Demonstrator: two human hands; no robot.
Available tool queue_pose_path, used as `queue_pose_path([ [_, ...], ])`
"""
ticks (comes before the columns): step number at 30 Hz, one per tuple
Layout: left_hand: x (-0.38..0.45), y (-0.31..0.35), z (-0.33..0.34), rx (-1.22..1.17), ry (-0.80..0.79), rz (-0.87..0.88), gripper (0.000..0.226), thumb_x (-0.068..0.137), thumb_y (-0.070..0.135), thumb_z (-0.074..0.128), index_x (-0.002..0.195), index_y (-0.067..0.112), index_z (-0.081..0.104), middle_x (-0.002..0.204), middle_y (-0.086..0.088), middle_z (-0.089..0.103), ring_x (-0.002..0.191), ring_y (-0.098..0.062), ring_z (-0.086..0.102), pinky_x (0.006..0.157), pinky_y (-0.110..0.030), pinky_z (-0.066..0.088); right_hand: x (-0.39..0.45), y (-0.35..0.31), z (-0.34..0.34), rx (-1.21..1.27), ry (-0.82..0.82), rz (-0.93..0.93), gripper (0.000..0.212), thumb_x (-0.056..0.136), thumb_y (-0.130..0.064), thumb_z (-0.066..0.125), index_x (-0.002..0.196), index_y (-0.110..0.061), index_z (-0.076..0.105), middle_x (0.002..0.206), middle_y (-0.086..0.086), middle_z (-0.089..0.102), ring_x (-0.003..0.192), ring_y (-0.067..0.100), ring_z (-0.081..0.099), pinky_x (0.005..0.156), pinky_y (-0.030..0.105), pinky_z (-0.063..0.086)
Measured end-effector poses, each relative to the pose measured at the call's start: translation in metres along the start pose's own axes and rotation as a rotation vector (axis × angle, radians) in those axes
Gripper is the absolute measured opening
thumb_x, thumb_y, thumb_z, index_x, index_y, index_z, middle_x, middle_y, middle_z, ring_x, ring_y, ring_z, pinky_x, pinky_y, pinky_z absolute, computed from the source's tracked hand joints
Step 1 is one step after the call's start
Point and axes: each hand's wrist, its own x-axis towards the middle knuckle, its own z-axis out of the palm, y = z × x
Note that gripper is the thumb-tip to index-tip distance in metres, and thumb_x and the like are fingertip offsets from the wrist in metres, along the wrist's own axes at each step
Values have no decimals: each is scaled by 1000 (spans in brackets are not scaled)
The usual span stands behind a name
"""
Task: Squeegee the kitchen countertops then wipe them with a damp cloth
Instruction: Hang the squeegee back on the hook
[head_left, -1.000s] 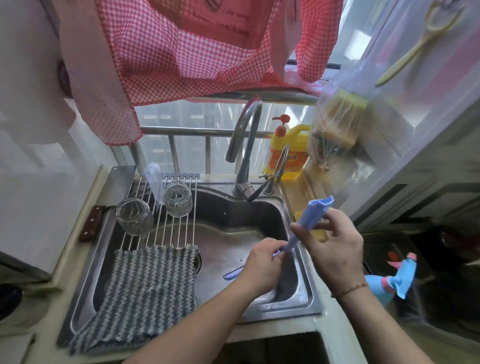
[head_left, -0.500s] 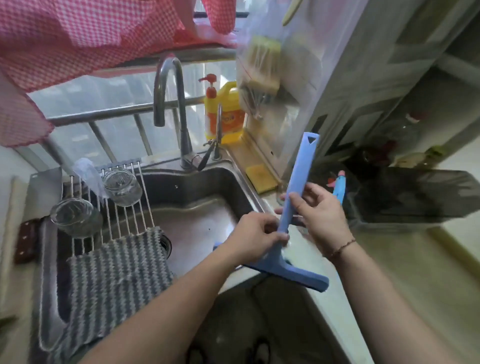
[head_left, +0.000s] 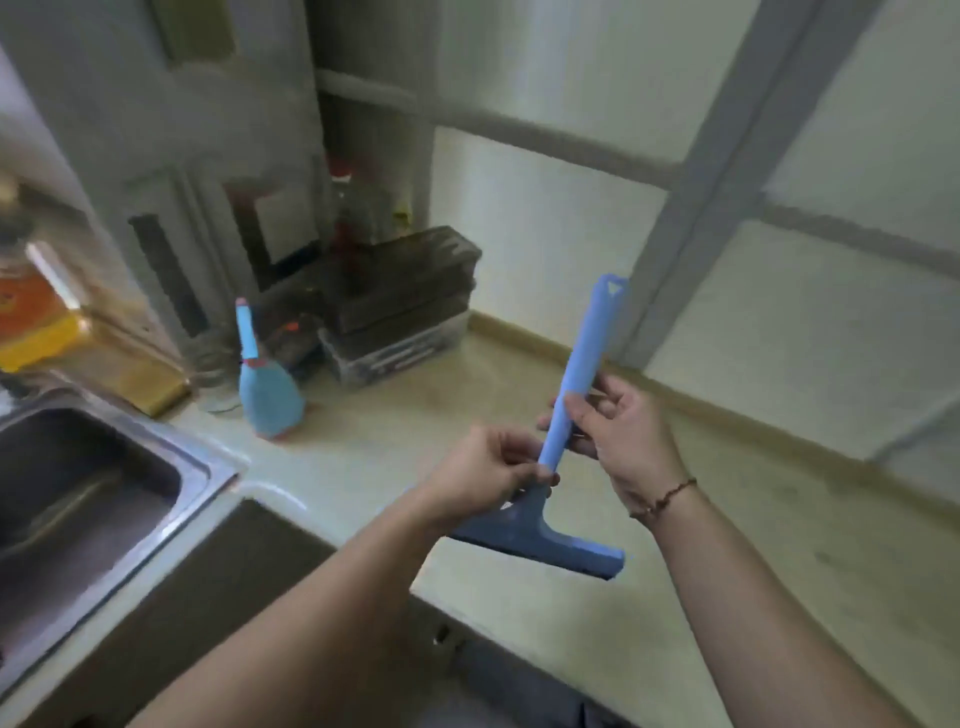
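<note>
Shift since earlier frame: view has swung right, from the sink to the open counter; both hands carry the tool along.
Beige stone countertop: stretch to be scraped; streaks remain if the blade lands tilted.
Steel sink basin: cut off at left edge, interior blurred.
Dark stacked storage boxes: contents unreadable; a long stroke may knock them.
Light-blue plastic squeegee: held upright above the counter, blade down, not touching it; left end of the blade hidden behind the wrist.
Blue spray bottle with pink nozzle: stands near the sink corner, may tip if swept into.
Right hand: fingers curled round mid-handle.
Left hand: pinches the handle base; a slip during regrasp would drop the tool.
Damp cloth: not in view.
</note>
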Motion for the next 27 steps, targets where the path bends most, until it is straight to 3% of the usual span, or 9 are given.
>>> queue_pose_path([
  [5, 56, 49, 160, -115, -159, -36, 13, 90, 1, 62, 101, -4, 68, 86, -16, 69, 77, -23, 67, 72, -29, 57, -14, -35, -172, -37, 146, -22, 21, 91, -5, 63, 112, -5, 60, 84, 13, 73, 73, 30, 73, 62, 37, 59],
  [10, 98, 75, 258, -145, -234, -47, 14, 91, 6, 63, 102, 2, 70, 89, -11, 73, 82, -23, 69, 84, -36, 57, -13, -50, -282, -50, 219, -33, 26, 91, -6, 64, 117, -2, 59, 83, 13, 74, 72, 28, 73, 61, 37, 59],
  [17, 138, 81, 306, -63, -295, -67, 12, 88, 8, 67, 98, 7, 73, 96, -15, 73, 90, -28, 70, 90, -44, 55, -11, -44, -341, -12, 324, -28, 25, 93, -8, 61, 117, -3, 59, 88, 15, 73, 74, 29, 73, 64, 38, 60],
  [22, 166, 103, 328, -31, -312, -8, 11, 87, 7, 68, 96, 6, 74, 91, -15, 73, 83, -25, 70, 84, -38, 57, -5, -55, -370, -1, 402, -54, 21, 96, -9, 58, 116, -5, 61, 86, 14, 74, 76, 31, 73, 68, 41, 60],
  [27, 193, 147, 376, -25, -288, 97, 11, 87, 6, 67, 96, 3, 73, 86, -12, 74, 78, -20, 70, 80, -35, 57, 8, -89, -416, -27, 499, -195, 14, 95, -7, 58, 108, -12, 61, 86, 13, 74, 74, 30, 73, 69, 44, 61],
])
